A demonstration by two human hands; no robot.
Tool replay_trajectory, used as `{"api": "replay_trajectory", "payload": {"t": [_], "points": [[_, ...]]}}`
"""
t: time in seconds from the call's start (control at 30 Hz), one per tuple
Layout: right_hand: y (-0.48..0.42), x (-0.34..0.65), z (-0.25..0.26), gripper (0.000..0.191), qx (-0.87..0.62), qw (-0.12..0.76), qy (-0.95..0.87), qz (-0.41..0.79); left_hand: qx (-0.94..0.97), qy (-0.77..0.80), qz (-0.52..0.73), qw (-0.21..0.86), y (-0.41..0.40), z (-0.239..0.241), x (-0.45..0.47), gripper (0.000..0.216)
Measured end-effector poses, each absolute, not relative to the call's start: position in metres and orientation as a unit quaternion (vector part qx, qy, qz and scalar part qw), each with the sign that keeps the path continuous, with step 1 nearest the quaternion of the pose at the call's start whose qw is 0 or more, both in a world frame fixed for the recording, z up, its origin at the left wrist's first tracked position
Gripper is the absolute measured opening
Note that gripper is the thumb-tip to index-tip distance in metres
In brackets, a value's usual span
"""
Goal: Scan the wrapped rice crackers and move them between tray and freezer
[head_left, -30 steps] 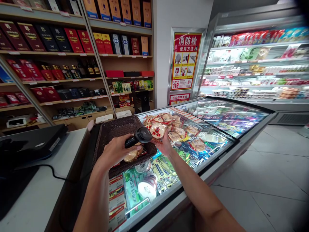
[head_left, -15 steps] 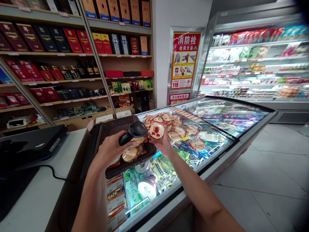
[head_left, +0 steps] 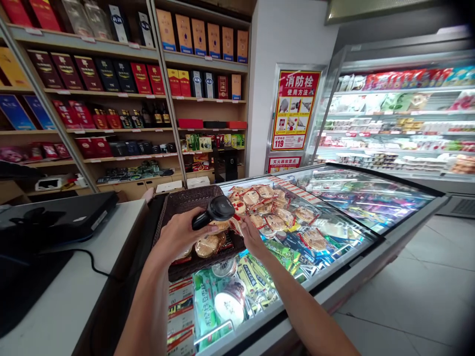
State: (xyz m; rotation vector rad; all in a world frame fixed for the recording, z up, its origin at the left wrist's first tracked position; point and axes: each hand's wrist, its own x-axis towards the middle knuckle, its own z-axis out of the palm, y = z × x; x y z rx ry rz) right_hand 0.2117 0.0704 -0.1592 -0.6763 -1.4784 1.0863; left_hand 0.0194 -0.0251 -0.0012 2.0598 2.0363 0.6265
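Note:
My left hand is closed around the handle of a black barcode scanner, its head pointing right over a dark brown woven basket. Inside the basket lie several round crackers in clear wrappers. At the basket's right edge, my right hand pinches a wrapped cracker with red print, tilted nearly edge-on just below the scanner head. Beyond that hand, a heap of similar wrapped crackers rests on the glass top of a freezer.
Left of the basket is a white counter with a black device and a cable. Ice cream packs and tubs show under the freezer glass. Shelves of boxed goods stand behind, a lit refrigerated display at the right.
The wrapped cracker in my right hand has turned from face-up to nearly edge-on and come closer to the scanner. My head view has shifted, so the scene sits lower and further right.

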Motion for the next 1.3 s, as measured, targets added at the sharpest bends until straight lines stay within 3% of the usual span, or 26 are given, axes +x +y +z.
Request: {"api": "replay_trajectory", "payload": {"t": [0.23, 0.37, 0.57, 0.7, 0.83, 1.07, 1.23, 1.3], "points": [[0.065, 0.216, -0.158, 0.057, -0.277, 0.561, -0.63, 0.46, 0.696, 0.67, 0.244, 0.087, -0.027, -0.004, 0.014, 0.05], [0.063, 0.22, -0.154, 0.05, -0.314, 0.572, -0.664, 0.366, 0.695, 0.654, 0.286, 0.086, -0.029, -0.003, 0.01, 0.055], [0.051, 0.208, -0.143, 0.056, -0.344, 0.447, -0.806, 0.182, 0.67, 0.683, 0.283, 0.073, -0.032, 0.001, 0.008, 0.06], [0.05, 0.189, -0.141, 0.061, -0.369, 0.416, -0.822, 0.122, 0.665, 0.689, 0.28, 0.067, -0.035, 0.002, 0.009, 0.058], [0.061, 0.178, -0.14, 0.063, -0.365, 0.412, -0.826, 0.122, 0.68, 0.67, 0.291, 0.067, -0.033, 0.0, 0.007, 0.056], [0.085, 0.198, -0.145, 0.046, -0.39, 0.462, -0.784, 0.143, 0.702, 0.65, 0.283, 0.065, -0.024, -0.007, 0.003, 0.051], [0.079, 0.193, -0.149, 0.079, -0.437, 0.377, -0.799, 0.17, 0.692, 0.667, 0.269, 0.063, -0.021, -0.007, 0.003, 0.057], [0.075, 0.187, -0.147, 0.08, -0.431, 0.366, -0.804, 0.185, 0.694, 0.666, 0.266, 0.065, -0.022, -0.006, 0.002, 0.061]]}}
